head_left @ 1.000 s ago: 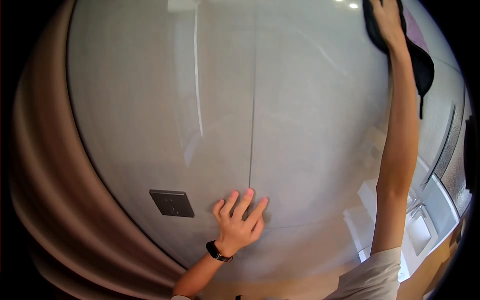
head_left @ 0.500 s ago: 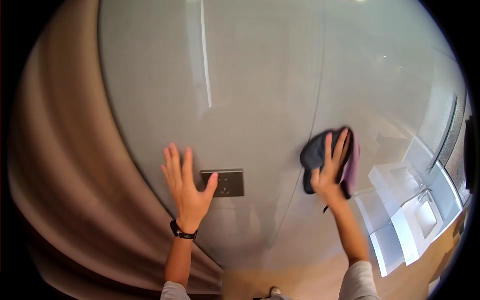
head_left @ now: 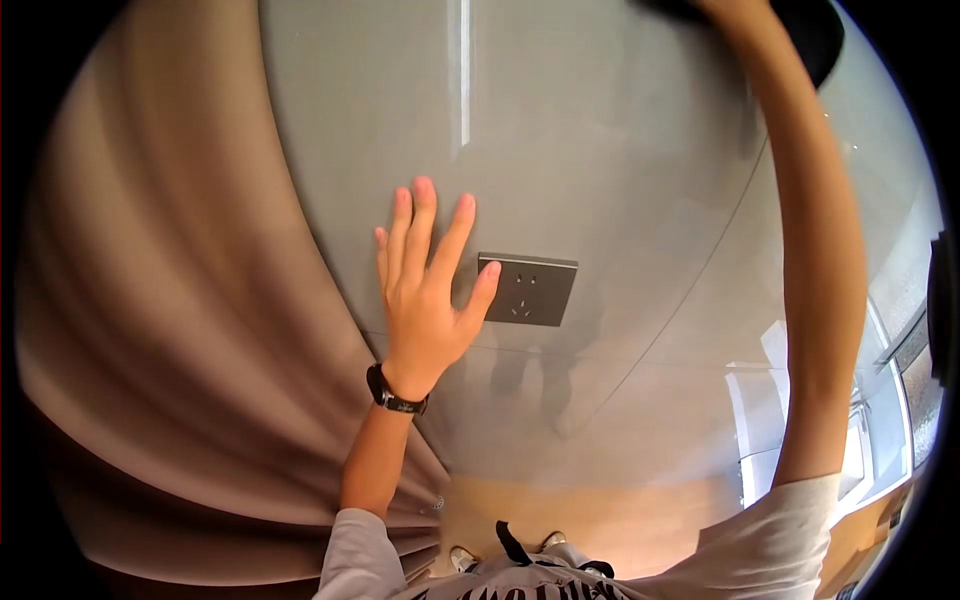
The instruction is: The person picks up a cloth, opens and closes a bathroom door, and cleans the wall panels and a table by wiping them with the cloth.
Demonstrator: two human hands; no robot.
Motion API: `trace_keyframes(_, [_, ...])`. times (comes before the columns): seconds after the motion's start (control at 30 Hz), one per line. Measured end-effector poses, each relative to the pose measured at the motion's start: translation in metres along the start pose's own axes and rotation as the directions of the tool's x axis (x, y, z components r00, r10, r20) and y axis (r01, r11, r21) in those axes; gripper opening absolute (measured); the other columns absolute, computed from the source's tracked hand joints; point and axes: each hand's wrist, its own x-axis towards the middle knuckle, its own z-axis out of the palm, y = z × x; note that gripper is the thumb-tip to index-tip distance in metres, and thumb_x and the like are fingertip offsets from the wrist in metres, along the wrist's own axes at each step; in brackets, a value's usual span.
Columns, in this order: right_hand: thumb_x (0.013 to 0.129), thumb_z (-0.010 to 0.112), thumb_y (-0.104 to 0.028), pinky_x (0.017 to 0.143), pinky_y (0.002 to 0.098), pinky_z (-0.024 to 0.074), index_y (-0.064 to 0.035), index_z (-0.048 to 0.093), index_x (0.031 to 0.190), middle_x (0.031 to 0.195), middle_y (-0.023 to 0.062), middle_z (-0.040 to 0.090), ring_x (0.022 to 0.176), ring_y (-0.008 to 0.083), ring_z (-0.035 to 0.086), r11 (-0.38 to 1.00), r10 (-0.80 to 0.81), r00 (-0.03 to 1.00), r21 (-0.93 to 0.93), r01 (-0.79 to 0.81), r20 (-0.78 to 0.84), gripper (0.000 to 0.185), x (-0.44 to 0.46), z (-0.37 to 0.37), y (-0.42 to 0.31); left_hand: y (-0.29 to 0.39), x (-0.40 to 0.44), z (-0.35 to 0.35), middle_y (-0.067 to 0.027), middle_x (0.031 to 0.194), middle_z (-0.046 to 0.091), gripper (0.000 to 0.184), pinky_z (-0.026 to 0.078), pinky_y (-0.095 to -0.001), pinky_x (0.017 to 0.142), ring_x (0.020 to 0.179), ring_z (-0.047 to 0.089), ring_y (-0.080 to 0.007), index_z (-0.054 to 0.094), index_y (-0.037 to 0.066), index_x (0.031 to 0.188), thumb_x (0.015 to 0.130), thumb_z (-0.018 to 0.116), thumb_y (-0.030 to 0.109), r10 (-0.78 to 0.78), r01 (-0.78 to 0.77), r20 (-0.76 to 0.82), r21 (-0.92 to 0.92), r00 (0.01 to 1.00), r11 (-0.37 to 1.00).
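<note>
My left hand (head_left: 425, 310), with a black watch (head_left: 395, 392) on its wrist, lies with fingers spread on the glossy grey wall panel (head_left: 600, 170). Its thumb reaches the upper left corner of a dark wall socket (head_left: 528, 290). High at the upper right, my right hand (head_left: 728, 10) is at the top edge of the view, its fingers cut off. Around it shows a dark cloth (head_left: 815, 40), which it holds against the wall; only part of the cloth is visible.
A brown curtain (head_left: 180, 300) hangs in folds along the left side. At the lower right, partly behind my right arm, is a white washbasin (head_left: 857, 455). A seam runs diagonally down the wall. My shoes (head_left: 553, 541) stand on the tan floor (head_left: 600, 500).
My right hand has swept the cloth up from the wall's middle right to the top edge. The view has shifted, so my left hand and the socket appear higher and farther right.
</note>
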Motion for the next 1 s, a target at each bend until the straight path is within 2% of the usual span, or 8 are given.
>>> trace_keyframes(0.07, [0.095,0.047,-0.032,0.117,0.0417,0.0188,-0.0078,0.029,0.148,0.154,0.0230,0.020,0.143,0.0389,0.019,0.996,-0.086,0.996,0.039,0.086,0.005,0.061,-0.058,-0.011,-0.022,-0.002,-0.002,0.001,-0.0202,0.154,0.027,0.058,0.014,-0.0616,0.110,0.143,0.020,-0.0412,0.047,0.010,0.141,0.086,0.062,0.024,0.004,-0.004,0.011,0.016,1.000,1.000])
trace_keyframes(0.17, [0.090,0.052,-0.021,0.114,0.0490,0.0201,-0.0097,0.035,0.147,0.154,0.0235,0.023,0.141,0.0439,0.020,0.997,-0.076,0.946,0.013,0.075,0.314,0.060,-0.157,-0.041,-0.063,-0.011,-0.001,0.013,-0.0211,0.155,0.025,0.058,0.009,-0.0610,0.111,0.143,0.018,-0.0424,0.042,0.008,0.143,0.089,0.055,0.022,0.003,-0.002,-0.087,0.008,0.996,1.000])
trace_keyframes(0.33, [0.086,0.054,-0.027,0.113,0.0569,0.0149,-0.0086,0.036,0.146,0.155,0.0251,0.019,0.140,0.0483,0.018,0.972,0.219,0.833,-0.187,-0.141,0.508,0.065,-0.314,-0.073,-0.073,-0.039,-0.012,0.024,-0.0229,0.155,0.021,0.062,0.007,-0.0602,0.112,0.143,0.016,-0.0450,0.036,0.005,0.146,0.088,0.050,0.023,-0.059,0.070,-0.246,0.036,0.968,0.997])
trace_keyframes(0.5, [0.082,0.062,-0.025,0.113,0.0546,0.0196,-0.0151,0.040,0.145,0.156,0.0188,0.021,0.140,0.0433,0.022,0.945,0.186,0.888,-0.324,-0.044,0.422,0.067,-0.217,-0.072,-0.062,-0.041,-0.013,0.029,-0.0230,0.154,0.023,0.064,0.008,-0.0606,0.112,0.143,0.017,-0.0455,0.039,0.004,0.144,0.085,0.050,0.027,-0.042,0.062,-0.238,0.076,0.970,0.995])
trace_keyframes(0.63, [0.085,0.059,-0.020,0.111,0.0439,0.0280,-0.0125,0.042,0.143,0.153,0.0156,0.029,0.137,0.0357,0.032,0.972,-0.028,1.000,-0.233,0.028,0.005,0.061,-0.083,-0.033,-0.014,-0.044,-0.015,0.029,-0.0232,0.154,0.024,0.064,0.009,-0.0609,0.112,0.142,0.018,-0.0458,0.040,0.004,0.143,0.084,0.050,0.027,-0.036,0.054,-0.216,0.081,0.976,0.995])
trace_keyframes(0.7, [0.086,0.058,-0.023,0.111,0.0438,0.0271,-0.0131,0.042,0.143,0.153,0.0152,0.029,0.138,0.0359,0.031,0.976,0.005,0.996,-0.217,-0.023,-0.085,0.060,-0.025,-0.016,0.007,-0.048,-0.016,0.029,-0.0231,0.154,0.025,0.064,0.010,-0.0607,0.112,0.142,0.018,-0.0455,0.040,0.004,0.143,0.085,0.050,0.027,-0.018,0.041,-0.223,0.103,0.975,0.994])
trace_keyframes(0.9, [0.090,0.054,-0.030,0.113,0.0434,0.0245,-0.0149,0.041,0.144,0.154,0.0137,0.029,0.139,0.0365,0.029,0.985,0.050,0.992,-0.159,-0.068,-0.115,0.057,-0.005,-0.009,0.007,-0.054,-0.023,0.035,-0.0227,0.154,0.025,0.061,0.012,-0.0577,0.113,0.143,0.019,-0.0425,0.040,0.004,0.143,0.089,0.048,0.029,0.039,0.002,-0.213,0.187,0.976,0.982])
trace_keyframes(1.0, [0.090,0.054,-0.034,0.113,0.0427,0.0246,-0.0152,0.042,0.143,0.153,0.0132,0.031,0.138,0.0365,0.030,0.978,-0.019,0.997,-0.204,0.034,0.075,0.058,-0.073,-0.050,-0.008,-0.057,-0.024,0.031,-0.0225,0.154,0.025,0.060,0.013,-0.0561,0.113,0.143,0.019,-0.0420,0.039,0.003,0.144,0.090,0.047,0.028,0.077,-0.034,-0.209,0.201,0.975,0.979])
